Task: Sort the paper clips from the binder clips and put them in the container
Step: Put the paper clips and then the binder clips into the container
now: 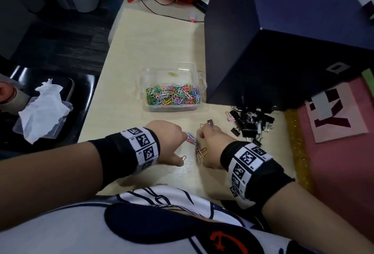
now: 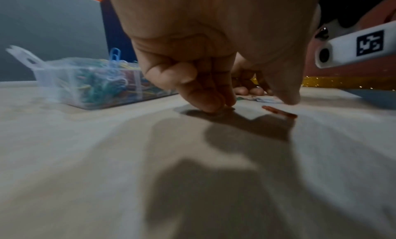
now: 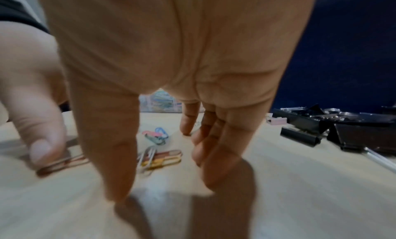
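Your left hand [image 1: 169, 142] and right hand [image 1: 211, 148], both relaxed, holding nothing, flank two small bunches of paper clips [image 1: 200, 153] at centre frame; one container [image 1: 172, 90] above, binder clips [image 1: 251, 122] heaped right.

Both hands, left [image 1: 169, 142] and right [image 1: 210, 148], rest on the table [image 1: 157, 41] by loose paper clips [image 1: 199, 151]; the box [image 1: 174, 87] sits mid-table.

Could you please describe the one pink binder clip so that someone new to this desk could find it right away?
Start at the clear container of coloured paper clips, then look right to the heap of binder clips by the dark blue box. The pink binder clip sits on the heap's left edge, smaller than most, while those around it are black.
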Motion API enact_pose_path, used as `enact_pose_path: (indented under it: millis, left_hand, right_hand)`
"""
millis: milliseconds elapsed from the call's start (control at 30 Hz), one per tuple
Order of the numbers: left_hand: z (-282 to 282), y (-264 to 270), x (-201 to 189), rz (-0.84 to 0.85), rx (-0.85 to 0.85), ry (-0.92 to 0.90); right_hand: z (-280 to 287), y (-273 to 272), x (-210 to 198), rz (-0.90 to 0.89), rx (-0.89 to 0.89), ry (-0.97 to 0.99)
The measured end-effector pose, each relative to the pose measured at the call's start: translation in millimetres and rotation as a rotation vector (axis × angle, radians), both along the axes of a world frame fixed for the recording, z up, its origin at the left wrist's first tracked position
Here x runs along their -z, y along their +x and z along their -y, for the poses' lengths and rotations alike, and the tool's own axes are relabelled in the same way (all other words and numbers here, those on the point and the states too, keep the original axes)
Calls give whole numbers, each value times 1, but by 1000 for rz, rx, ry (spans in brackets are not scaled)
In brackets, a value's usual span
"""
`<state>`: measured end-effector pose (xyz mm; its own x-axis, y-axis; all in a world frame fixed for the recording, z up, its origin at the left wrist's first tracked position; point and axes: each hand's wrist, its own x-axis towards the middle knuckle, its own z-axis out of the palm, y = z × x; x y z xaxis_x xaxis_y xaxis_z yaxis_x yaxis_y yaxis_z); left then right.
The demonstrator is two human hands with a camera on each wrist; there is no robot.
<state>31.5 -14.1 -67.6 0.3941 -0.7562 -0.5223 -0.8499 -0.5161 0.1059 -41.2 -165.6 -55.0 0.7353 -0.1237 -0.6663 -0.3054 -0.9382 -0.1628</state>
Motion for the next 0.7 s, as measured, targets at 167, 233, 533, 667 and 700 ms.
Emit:
enact_pose_path:
  millis: [167, 233, 533, 667, 700]
  left_hand:
    - [4, 3, 1, 7, -42, -8]
    - [4, 9, -1, 47, -63, -11]
    - [-6, 20, 5, 102, -141, 31]
    - [-11, 15, 11, 106, -135, -1]
    - [-13, 14, 11, 110, -129, -5]
  right_hand:
    - [-5, 3, 10, 149, 24, 79]
    - [-6, 5, 13, 194, 7, 76]
    - [-16, 7, 22, 317, -134, 60]
    - [-18, 7, 22, 273, -98, 5]
    - [-19, 8, 22, 252, -97, -13]
